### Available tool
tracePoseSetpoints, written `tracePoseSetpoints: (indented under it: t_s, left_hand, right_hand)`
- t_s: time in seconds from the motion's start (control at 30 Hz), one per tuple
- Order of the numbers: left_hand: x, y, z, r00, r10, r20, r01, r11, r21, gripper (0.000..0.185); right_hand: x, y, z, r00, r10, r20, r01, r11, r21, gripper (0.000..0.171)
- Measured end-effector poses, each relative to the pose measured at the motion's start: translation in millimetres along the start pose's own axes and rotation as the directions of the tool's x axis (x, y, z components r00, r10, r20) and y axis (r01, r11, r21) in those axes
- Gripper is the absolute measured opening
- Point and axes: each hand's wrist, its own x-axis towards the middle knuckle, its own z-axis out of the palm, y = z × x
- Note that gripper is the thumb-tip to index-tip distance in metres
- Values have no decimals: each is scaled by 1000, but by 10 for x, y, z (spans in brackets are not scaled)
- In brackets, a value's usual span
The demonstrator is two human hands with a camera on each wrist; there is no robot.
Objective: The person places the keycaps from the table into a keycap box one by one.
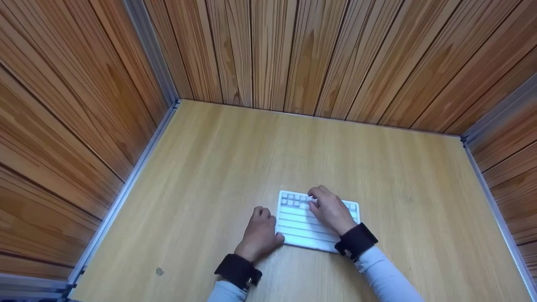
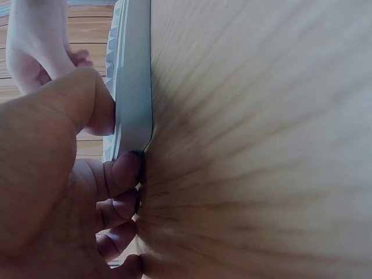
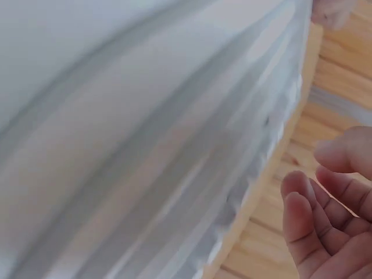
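A white ridged tray [image 1: 300,226] lies on the table, with long parallel grooves and small white square blocks [image 1: 290,199] in its far rows. My left hand [image 1: 261,230] holds the tray's near-left corner. In the left wrist view, the thumb [image 2: 99,110] lies against the tray's side [image 2: 133,87], and the bent fingertips [image 2: 127,168] touch near its bottom corner. Above the far rows hovers my right hand [image 1: 331,209], hiding some of the blocks. The right wrist view shows its fingers [image 3: 299,224] loosely bent, with no object visible between them.
The wooden table [image 1: 201,176] is bordered by a metal frame [image 1: 126,188] and wood-plank walls [image 1: 272,54] on the left, back and right. A small dark spot [image 1: 159,272] marks the table at the front left. Dark bands [image 1: 356,241] circle both wrists.
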Motion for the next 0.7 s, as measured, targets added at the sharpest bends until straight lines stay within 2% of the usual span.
tracePoseSetpoints:
  t_s: [0.23, 0.4, 0.57, 0.7]
  left_hand:
    - [22, 5, 22, 1000, -7, 12, 7, 1000, -30, 39]
    - [7, -16, 51, 999, -20, 26, 21, 999, -28, 40]
    - [-30, -32, 26, 999, -22, 24, 23, 999, -42, 39]
    - [-64, -53, -101, 996, -35, 83, 40, 998, -57, 36]
  right_hand:
    - [-139, 176, -271, 985, 141, -103, -145, 989, -37, 24]
    - [-293, 266, -405, 965, 220, -141, -227, 973, -35, 28]
    - [-457, 358, -524, 950, 256, -176, -269, 962, -53, 36]
    - [-635, 434, -643, 951, 255, -176, -277, 954, -114, 49]
